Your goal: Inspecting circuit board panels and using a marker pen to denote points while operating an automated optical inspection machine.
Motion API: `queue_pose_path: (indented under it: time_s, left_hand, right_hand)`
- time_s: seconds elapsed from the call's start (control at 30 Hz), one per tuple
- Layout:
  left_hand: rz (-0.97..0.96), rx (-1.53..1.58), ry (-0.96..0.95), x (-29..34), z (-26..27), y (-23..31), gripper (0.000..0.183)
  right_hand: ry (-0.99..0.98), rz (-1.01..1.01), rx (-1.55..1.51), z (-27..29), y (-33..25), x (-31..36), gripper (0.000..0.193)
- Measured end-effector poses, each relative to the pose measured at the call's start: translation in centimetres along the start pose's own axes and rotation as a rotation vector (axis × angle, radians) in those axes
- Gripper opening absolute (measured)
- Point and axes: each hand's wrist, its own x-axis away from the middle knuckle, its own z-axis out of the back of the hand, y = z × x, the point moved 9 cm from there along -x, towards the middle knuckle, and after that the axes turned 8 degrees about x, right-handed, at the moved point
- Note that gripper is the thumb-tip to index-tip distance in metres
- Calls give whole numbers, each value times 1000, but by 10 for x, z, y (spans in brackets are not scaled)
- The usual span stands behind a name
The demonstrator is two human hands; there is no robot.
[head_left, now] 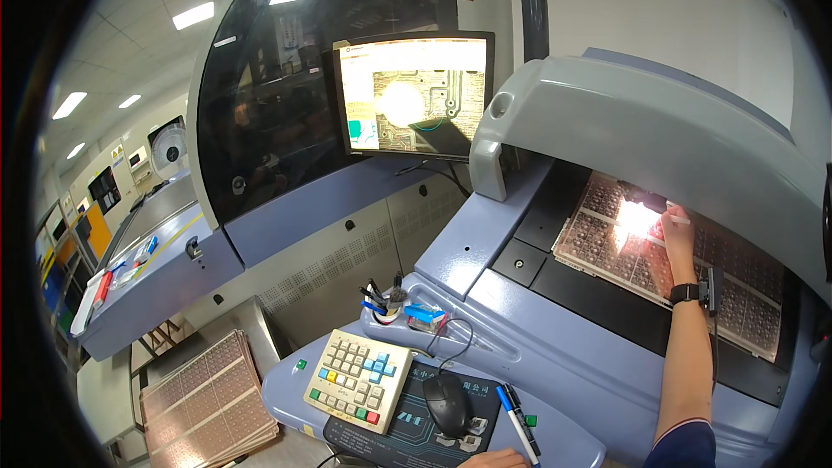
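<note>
My right hand (678, 230) reaches in under the grey machine hood, over a copper-coloured circuit board panel (598, 247). Its fingers are closed on a slim white pen-like tool (681, 220); the tip is lost in the glare of a bright light (639, 219) on the panel. A black watch (685, 293) is on that wrist. Only part of my left hand (496, 459) shows at the lower edge, by the mouse pad (407, 429); its fingers are mostly cut off. Just beside it lie a blue-capped white marker (517, 426) and a black marker (525, 433).
A monitor (433, 95) displays a magnified circuit board. On the blue-grey console are a beige keypad (357, 377), a black mouse (447, 403), a pen cup (384, 305) and a small blue box (425, 318). A stack of copper-coloured panels (208, 403) lies at lower left. The curved hood (641, 113) overhangs my right arm.
</note>
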Motion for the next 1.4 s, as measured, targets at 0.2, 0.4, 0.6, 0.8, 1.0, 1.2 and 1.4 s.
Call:
queue_pose_path:
  time_s: [0.2,0.4,0.6,0.8,1.0,1.2,1.4]
  left_hand:
    - [-24,-1,18,3,1,1,23]
    - [-15,169,83,12,12,-3,19]
    - [9,149,275,48,99,-8,7]
    - [261,-221,896,161,236,-82,12]
    - [509,-601,938,225,313,-136,15]
    - [749,-636,570,206,301,-175,25]
    - [712,-676,597,208,295,-170,20]
  right_hand:
    - [91,102,146,16,-19,11,12]
    - [88,144,183,21,-54,61,13]
    - [-133,106,178,-2,-115,140,11]
    - [-189,174,253,4,-166,206,8]
    - [-120,75,105,15,-163,272,6]
    - [-140,36,97,6,-152,322,8]
    - [-187,91,105,-10,-156,340,10]
